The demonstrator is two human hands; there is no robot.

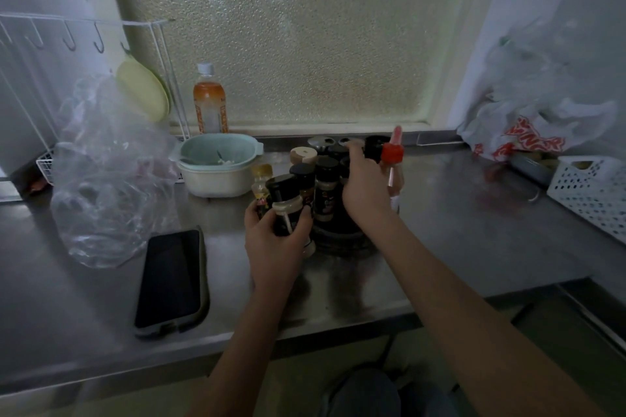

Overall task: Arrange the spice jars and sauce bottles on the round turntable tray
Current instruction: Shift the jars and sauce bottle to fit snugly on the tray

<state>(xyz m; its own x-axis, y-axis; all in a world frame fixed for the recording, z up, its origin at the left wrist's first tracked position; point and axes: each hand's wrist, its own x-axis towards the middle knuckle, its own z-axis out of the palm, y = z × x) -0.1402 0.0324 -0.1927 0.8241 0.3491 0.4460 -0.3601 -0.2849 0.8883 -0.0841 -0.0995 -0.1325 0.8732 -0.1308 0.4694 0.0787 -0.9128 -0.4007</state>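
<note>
My left hand [274,240] is closed around a black-capped spice jar with pale powder [287,205], holding it tilted at the near-left edge of the round dark turntable tray [338,240]. I judge the tilt serves to slip the jar's base over the tray's raised rim into a free slot. The tray stands on the stainless steel counter [457,233], directly ahead of me, below the frosted window.

My right hand [364,188] reaches over the cluster, fingertips [354,145] resting on the dark lids at the far side; whether it grips one jar or merely steadies the group and keeps the tray from rotating, I cannot tell.

Already on the tray: several black-lidded spice jars [326,186], upright and packed touching one another, and a tan-lidded jar [303,155] behind them. A small yellow-capped bottle [261,184] stands at the left edge, just beside the held jar; a clear sauce bottle with a red nozzle cap [393,162] stands at the right edge, partly hidden by my wrist. Tall bottles sit outward, probably to leave the centre for jars.

Off-task items: a black smartphone in a grey case [171,281] and a pale green bowl [218,162] lie to the left, well apart.
</note>
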